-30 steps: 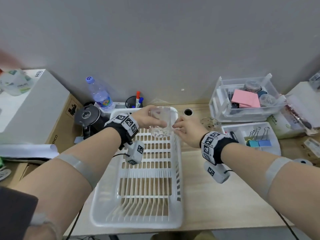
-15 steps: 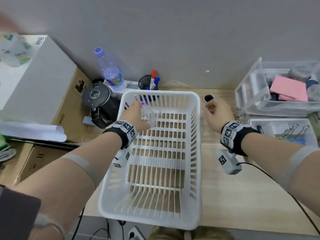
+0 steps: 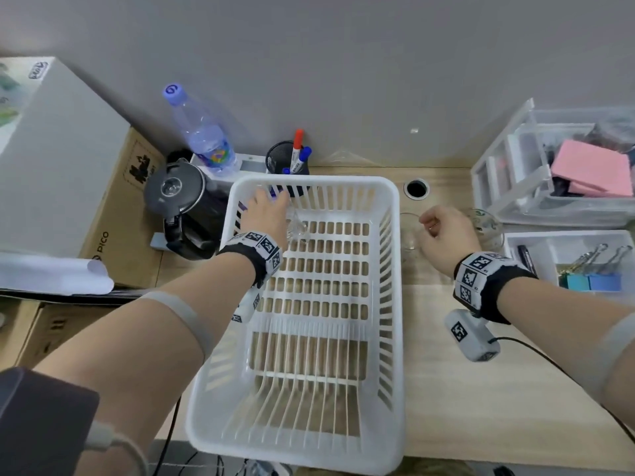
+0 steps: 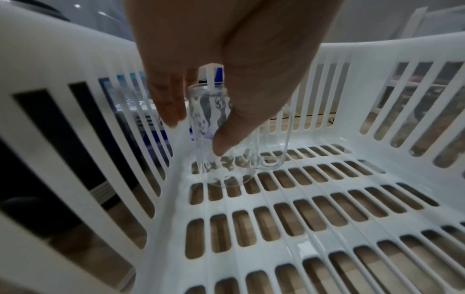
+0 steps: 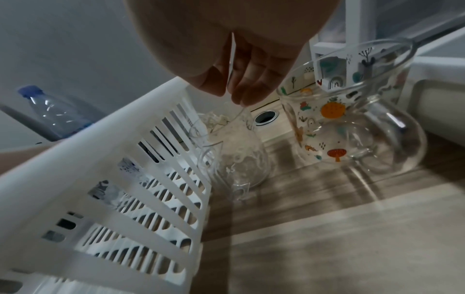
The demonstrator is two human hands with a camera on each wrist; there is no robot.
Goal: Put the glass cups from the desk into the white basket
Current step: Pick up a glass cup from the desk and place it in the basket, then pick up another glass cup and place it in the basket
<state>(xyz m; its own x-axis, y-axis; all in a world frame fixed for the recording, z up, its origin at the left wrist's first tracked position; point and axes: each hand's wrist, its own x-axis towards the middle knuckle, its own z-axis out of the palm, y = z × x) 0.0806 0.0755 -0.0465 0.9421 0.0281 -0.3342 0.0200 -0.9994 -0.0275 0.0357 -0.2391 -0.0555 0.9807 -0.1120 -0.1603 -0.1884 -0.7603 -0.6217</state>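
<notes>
My left hand [image 3: 268,214] grips a clear glass cup [image 3: 299,228] in the far left corner of the white basket [image 3: 395,304]. In the left wrist view the thumb and fingers [image 4: 226,137] hold the cup [image 4: 214,111] upright, its base at or just above the slotted basket floor [image 4: 327,208]. My right hand [image 3: 443,231] is over the desk just right of the basket. Its fingertips [image 5: 239,95] pinch the rim of a second clear glass cup [image 5: 239,155] standing there. A third glass cup [image 5: 334,127], painted with mushrooms and plants, stands just to the right.
A water bottle [image 3: 202,132], a black kettle [image 3: 178,201] and a pen holder [image 3: 288,163] crowd the basket's far left. A cardboard box [image 3: 62,159] is further left. Clear organizers [image 3: 549,173] and a binder-clip tray [image 3: 584,262] stand on the right. A cable hole [image 3: 416,189] lies behind the cups.
My left hand has carried its cup down into the basket's far left corner. My right hand has let go of it and moved right to the cup on the desk.
</notes>
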